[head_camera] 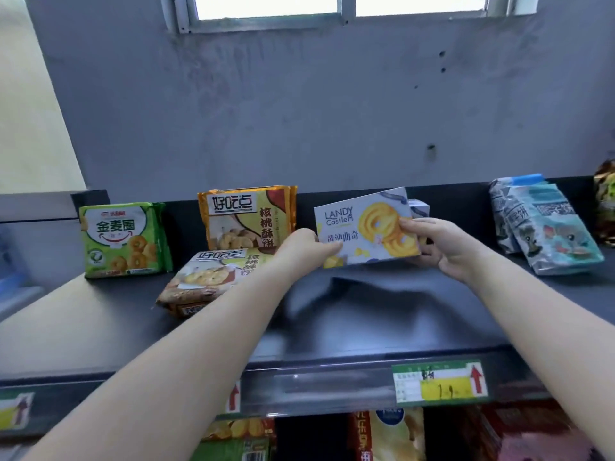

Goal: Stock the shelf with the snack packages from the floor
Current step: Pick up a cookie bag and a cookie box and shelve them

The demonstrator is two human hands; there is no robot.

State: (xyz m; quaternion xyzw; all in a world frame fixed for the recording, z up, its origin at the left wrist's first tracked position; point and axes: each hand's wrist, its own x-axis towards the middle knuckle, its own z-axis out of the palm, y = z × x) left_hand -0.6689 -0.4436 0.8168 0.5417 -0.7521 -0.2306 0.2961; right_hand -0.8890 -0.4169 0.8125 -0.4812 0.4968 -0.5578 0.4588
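A white and yellow Landy Castle cookie box (362, 224) stands tilted on the dark top shelf (382, 314), in front of another white box (420, 207). My left hand (304, 246) grips its lower left corner. My right hand (439, 244) holds its right edge, thumb on the front. To the left stand a green ring-cookie pack (123, 239) and an orange walnut-cookie pack (246, 217). A second walnut-cookie pack (203, 277) lies flat in front of them, partly under my left forearm.
Blue-grey snack bags (545, 227) lean at the shelf's right end, with a gold-wrapped item (605, 204) beyond. Price tags (439, 380) line the shelf's front rail. More packages (389, 434) fill the lower shelf. A grey wall and a window rise behind.
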